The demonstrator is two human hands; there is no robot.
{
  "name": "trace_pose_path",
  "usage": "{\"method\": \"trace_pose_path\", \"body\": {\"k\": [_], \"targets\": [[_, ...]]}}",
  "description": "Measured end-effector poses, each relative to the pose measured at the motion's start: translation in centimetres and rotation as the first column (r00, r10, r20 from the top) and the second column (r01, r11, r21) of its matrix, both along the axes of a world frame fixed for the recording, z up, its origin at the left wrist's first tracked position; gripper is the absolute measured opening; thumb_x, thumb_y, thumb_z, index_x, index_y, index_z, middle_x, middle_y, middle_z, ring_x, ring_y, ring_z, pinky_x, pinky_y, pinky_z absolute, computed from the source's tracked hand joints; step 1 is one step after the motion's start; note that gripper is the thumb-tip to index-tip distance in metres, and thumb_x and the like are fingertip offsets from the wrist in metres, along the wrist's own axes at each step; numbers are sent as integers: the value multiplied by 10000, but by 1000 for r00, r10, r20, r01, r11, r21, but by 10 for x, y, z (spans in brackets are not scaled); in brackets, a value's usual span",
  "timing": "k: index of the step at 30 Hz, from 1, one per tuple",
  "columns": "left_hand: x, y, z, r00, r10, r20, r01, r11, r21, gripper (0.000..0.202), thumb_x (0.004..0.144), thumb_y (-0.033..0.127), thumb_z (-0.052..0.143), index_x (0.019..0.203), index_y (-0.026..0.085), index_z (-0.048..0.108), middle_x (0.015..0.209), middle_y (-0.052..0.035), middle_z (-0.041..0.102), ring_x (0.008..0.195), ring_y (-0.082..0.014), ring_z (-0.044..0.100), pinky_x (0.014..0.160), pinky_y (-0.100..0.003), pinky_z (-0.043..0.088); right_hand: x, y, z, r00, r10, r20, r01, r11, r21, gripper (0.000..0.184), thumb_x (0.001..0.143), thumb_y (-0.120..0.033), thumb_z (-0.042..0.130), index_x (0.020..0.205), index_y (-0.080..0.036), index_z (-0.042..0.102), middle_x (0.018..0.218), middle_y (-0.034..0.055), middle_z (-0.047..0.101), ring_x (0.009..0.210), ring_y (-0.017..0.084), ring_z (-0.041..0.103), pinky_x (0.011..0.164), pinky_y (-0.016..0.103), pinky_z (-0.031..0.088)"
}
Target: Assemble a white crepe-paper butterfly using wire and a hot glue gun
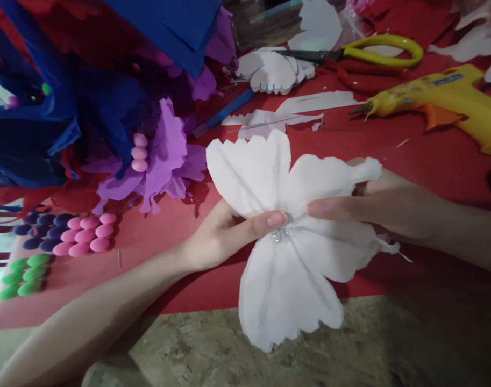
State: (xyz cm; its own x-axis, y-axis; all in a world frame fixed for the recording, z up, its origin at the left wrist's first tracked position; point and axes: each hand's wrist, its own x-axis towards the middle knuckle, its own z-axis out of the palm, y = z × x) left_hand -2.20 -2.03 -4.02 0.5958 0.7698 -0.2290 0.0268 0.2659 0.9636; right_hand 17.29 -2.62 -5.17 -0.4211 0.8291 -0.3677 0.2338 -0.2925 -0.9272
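A white paper flower [285,252] with several scalloped petals is held over the red sheet [431,161]. My left hand [225,234] comes from the lower left and pinches the flower's gathered middle with thumb on top. My right hand [374,201] reaches in from the right, its fingers closed on the right-hand petals next to the same middle. A small shiny staple or glue spot [279,234] shows at the centre.
A yellow glue gun [442,99] lies at the upper right, yellow-handled scissors [362,51] behind it. White paper cut-outs [273,70] sit at the back. Purple and blue paper flowers [160,150] pile up on the left, with pink [87,234], purple and green beads [25,274].
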Motion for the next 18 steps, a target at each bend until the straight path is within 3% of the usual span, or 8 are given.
{"method": "trace_pose_path", "body": {"k": [5,7,9,12,15,18], "targets": [[0,0,-1,999,7,-49,-7,1000,1,122,722,245,626,619,180,624,675,25,681,720,-155,668,699,-244,535,1,-2,1,1000,14,-4,-14,1000,-18,320,625,-502,675,669,-187,639,588,-2,591,441,83,516,325,160,370],[-1,0,-1,999,2,-39,-2,1000,8,125,726,242,628,615,184,637,680,24,693,720,-153,671,709,-246,535,2,-3,0,999,5,-32,-6,999,-35,288,642,-483,675,638,-200,622,552,-16,572,409,74,494,314,161,361],[-2,1,-2,1000,-7,-21,7,1000,12,106,733,237,632,642,191,661,729,22,717,787,-167,682,754,-260,538,3,-3,-1,1000,12,-15,-13,997,-76,381,637,-551,673,537,-201,564,429,-21,475,323,68,406,262,183,303],[-2,1,-3,999,-14,-50,15,1000,11,124,735,290,661,660,194,684,798,8,738,865,-203,685,758,-287,548,3,-2,-1,991,-14,135,38,984,-176,488,536,-658,706,480,-205,532,366,-17,404,287,73,356,224,210,268],[-2,2,-4,997,-28,-67,30,999,21,169,738,358,675,681,199,694,805,4,736,911,-216,676,748,-289,546,-1,1,5,933,-32,359,142,947,-286,443,457,-586,785,589,-199,616,500,5,541,368,100,464,237,208,300],[-3,1,-7,987,21,-156,-14,999,46,332,740,506,626,631,194,663,740,-8,710,825,-204,666,719,-289,533,-5,3,9,888,-71,453,231,923,-307,453,429,-549,812,662,-196,648,619,21,607,503,130,563,291,189,365]]}}
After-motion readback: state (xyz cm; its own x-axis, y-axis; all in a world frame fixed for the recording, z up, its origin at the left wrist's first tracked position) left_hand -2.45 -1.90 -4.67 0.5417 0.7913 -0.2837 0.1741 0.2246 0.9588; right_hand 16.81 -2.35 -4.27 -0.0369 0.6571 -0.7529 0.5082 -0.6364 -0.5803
